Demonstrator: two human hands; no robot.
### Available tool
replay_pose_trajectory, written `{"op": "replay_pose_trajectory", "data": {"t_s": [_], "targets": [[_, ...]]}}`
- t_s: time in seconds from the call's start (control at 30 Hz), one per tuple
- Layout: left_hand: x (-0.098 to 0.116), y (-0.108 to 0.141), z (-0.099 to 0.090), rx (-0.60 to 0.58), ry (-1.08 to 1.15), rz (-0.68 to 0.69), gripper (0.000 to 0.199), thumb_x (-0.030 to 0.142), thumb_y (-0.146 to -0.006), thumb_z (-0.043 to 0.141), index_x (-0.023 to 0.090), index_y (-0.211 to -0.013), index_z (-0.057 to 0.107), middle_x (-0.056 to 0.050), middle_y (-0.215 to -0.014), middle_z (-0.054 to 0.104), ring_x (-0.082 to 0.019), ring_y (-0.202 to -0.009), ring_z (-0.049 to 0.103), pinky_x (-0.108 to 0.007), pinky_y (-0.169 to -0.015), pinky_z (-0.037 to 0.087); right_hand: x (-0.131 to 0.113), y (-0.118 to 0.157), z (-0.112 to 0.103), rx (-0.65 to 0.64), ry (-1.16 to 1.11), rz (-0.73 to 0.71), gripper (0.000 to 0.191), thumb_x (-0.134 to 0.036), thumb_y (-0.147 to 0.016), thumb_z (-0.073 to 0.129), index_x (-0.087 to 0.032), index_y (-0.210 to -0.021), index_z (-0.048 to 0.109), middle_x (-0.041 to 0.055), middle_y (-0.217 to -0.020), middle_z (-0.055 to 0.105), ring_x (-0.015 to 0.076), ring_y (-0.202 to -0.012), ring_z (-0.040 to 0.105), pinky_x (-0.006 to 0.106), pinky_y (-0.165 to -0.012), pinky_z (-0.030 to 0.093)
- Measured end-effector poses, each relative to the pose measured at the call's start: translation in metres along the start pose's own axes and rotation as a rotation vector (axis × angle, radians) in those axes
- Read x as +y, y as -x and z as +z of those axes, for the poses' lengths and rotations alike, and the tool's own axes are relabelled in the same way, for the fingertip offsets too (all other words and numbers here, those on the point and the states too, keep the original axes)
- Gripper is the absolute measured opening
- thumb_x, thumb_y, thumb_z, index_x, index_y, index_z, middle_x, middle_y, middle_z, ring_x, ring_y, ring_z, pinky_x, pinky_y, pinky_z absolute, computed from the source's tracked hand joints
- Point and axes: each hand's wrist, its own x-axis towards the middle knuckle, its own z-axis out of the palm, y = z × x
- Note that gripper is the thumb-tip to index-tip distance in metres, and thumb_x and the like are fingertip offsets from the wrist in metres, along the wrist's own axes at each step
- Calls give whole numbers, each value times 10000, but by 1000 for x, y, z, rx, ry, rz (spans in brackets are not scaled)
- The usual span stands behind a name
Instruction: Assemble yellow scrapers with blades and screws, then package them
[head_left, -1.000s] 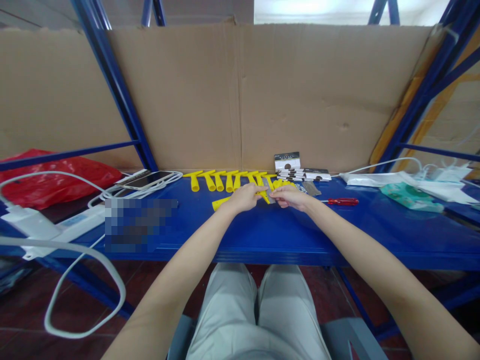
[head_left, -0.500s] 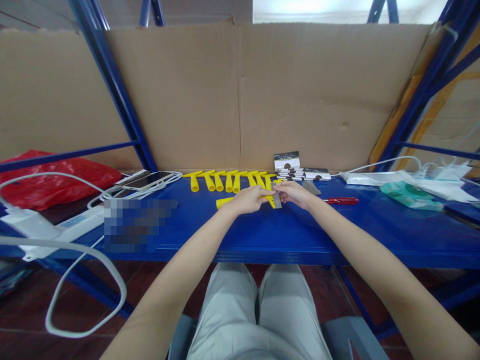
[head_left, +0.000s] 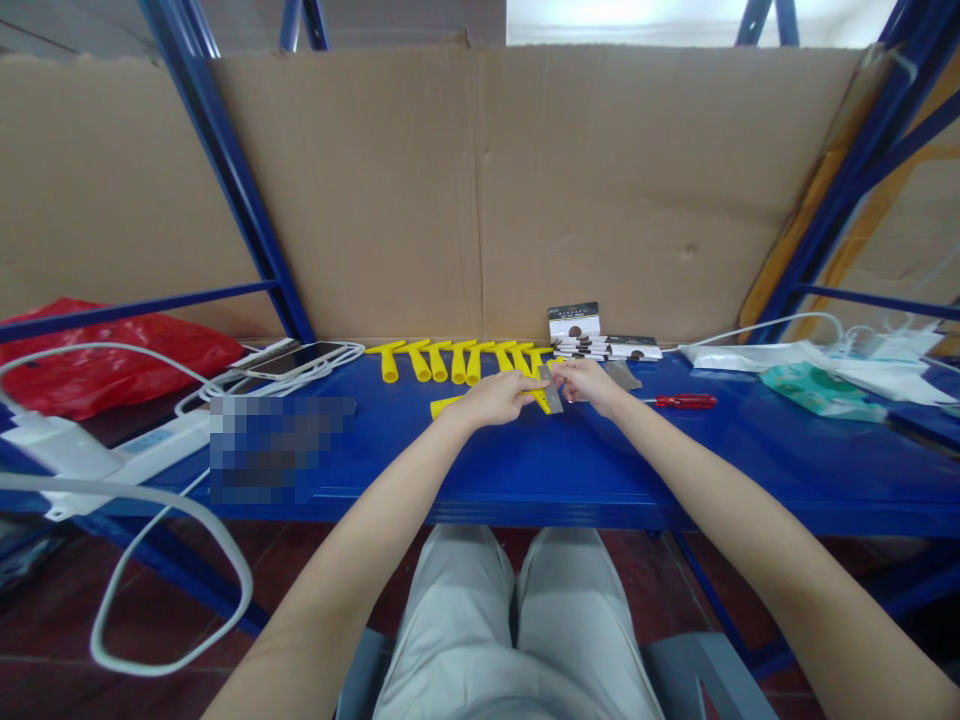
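Observation:
My left hand [head_left: 493,398] is closed around a yellow plastic scraper handle [head_left: 444,406], whose round end sticks out to the left and whose flat head shows past my fingertips. A thin grey metal blade [head_left: 553,394] lies against that head, slightly tilted. The fingers of my right hand [head_left: 589,385] pinch at the blade's right edge; their tips are partly hidden. Several similar yellow handles [head_left: 390,365] stand in a row behind my left hand. Just beyond my right hand lie more grey metal blades [head_left: 622,375].
Small black-and-white packets [head_left: 574,322] are stacked against the cardboard wall [head_left: 360,200]. A red-handled screwdriver [head_left: 685,401] lies right of my right hand. White cables, a phone [head_left: 296,360] and a power strip [head_left: 161,450] are at left; a green packet [head_left: 821,390] is at right.
The blade has tilted a little against the yellow head, and my right fingers have shifted slightly to the right. My left hand has hardly moved.

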Motion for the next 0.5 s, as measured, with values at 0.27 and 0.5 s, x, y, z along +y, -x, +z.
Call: {"op": "replay_pose_trajectory", "data": {"t_s": [0.27, 0.5], "targets": [[-4, 0, -1, -160, 56, -8, 406, 206, -851, 503, 224, -1250, 577, -69, -1241, 613, -215, -1128, 565, -292, -921, 411, 15, -15, -37, 244, 819, -58, 187, -193, -794, 512, -147, -880, 671, 95, -924, 695, 194, -891, 624, 251, -753, 443], [-6, -2, 2, -169, 60, 8, 404, 212, -851, 506, 214, -1248, 581, -78, -1228, 621, -213, -1107, 581, -291, -917, 415, 11, -11, -32, 204, 1120, 84, 374, -400, -836, 494, -155, -1049, 680, 152, -1177, 626, 277, -1112, 565, 351, -878, 435]]}}
